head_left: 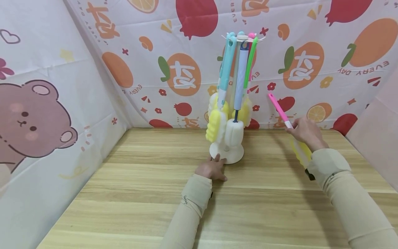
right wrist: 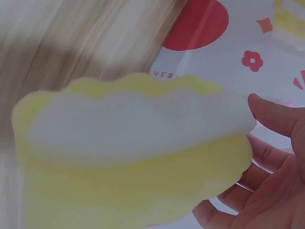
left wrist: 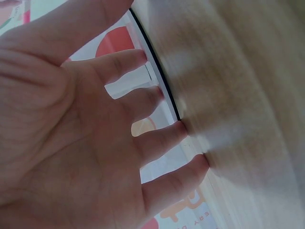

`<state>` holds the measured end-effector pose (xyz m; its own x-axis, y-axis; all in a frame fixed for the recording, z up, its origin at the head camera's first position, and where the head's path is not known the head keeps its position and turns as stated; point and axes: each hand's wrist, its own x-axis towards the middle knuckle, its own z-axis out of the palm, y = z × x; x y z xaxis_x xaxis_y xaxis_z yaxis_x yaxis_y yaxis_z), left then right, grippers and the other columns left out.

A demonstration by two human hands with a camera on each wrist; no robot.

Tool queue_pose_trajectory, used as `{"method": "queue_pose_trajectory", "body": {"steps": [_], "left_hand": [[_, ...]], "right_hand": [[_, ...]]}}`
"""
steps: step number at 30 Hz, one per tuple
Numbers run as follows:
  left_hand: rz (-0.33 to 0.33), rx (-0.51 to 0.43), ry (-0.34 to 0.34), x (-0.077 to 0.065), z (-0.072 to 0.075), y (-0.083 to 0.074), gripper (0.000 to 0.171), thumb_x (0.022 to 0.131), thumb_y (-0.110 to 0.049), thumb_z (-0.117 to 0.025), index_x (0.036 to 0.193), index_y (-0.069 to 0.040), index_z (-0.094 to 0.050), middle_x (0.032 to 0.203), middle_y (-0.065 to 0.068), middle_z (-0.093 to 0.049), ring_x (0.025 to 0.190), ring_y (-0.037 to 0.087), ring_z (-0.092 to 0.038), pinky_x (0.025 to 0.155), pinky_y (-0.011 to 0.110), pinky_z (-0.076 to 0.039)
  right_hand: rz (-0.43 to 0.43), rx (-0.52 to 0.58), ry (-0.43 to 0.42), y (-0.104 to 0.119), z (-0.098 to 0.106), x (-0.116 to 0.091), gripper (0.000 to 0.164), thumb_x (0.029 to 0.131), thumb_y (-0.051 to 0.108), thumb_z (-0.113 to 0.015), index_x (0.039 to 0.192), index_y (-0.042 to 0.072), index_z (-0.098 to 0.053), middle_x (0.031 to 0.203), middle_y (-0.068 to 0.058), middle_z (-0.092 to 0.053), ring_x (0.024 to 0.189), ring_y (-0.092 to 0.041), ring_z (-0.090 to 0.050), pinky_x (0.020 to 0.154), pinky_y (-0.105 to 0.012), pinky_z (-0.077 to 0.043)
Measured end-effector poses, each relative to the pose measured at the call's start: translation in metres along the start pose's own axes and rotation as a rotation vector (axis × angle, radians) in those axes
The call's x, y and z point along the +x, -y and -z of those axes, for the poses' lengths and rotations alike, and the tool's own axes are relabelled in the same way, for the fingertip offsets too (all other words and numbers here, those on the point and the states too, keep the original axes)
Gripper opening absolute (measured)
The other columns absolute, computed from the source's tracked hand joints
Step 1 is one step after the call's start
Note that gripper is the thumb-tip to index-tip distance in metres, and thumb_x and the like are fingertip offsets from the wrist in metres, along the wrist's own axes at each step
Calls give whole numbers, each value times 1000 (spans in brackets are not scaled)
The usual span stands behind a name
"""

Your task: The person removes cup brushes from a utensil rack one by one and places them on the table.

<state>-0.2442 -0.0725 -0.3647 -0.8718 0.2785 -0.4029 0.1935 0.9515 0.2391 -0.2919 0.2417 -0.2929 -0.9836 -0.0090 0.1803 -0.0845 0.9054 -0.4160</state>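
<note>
Raised over the right part of the table, my right hand [head_left: 307, 133] grips a sponge bottle brush by its pink handle [head_left: 279, 109], which points up and to the left. The brush's yellow and white sponge head [right wrist: 138, 129] hangs below the hand and fills much of the right wrist view. My left hand [head_left: 211, 168] has its fingers spread at the front edge of a white round base [head_left: 237, 156]. In the left wrist view that palm [left wrist: 81, 133] shows, with extended fingertips touching down at the wood surface.
Above the base, a rack [head_left: 242, 37] bears several hanging sponge brushes, among them one with a teal handle [head_left: 228, 65], one with a pale blue handle [head_left: 240, 79] and one with a green handle [head_left: 250, 64]. Printed cloth [head_left: 140, 79] walls the wooden table [head_left: 140, 193] behind and at the sides.
</note>
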Motion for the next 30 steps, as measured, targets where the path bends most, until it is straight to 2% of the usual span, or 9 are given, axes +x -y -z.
{"method": "queue_pose_trajectory", "body": {"steps": [15,22,30], "left_hand": [[1,5,-1,1,-1,0,72,81,-42,-63,142,-26,-27,150,0,-10,133,26,-5,100,51,-31],[-3,0,-3,1,0,0,73,81,-42,-63,142,-26,-27,150,0,-10,132,27,-4,99,52,-31],[1,3,1,1,-1,0,72,81,-42,-63,142,-26,-27,150,0,-10,132,27,-5,99,52,-31]], "right_hand": [[-32,8,25,-15,-4,0,27,82,22,-63,89,-5,-62,76,-15,-54,66,-27,-43,53,-35,-34],[-38,-2,27,-21,-4,-1,27,81,22,-63,88,-4,-62,72,-14,-54,63,-26,-44,52,-34,-35],[-66,-15,43,-27,-7,-2,27,81,22,-64,87,-5,-60,76,-16,-55,66,-28,-46,54,-37,-38]]}}
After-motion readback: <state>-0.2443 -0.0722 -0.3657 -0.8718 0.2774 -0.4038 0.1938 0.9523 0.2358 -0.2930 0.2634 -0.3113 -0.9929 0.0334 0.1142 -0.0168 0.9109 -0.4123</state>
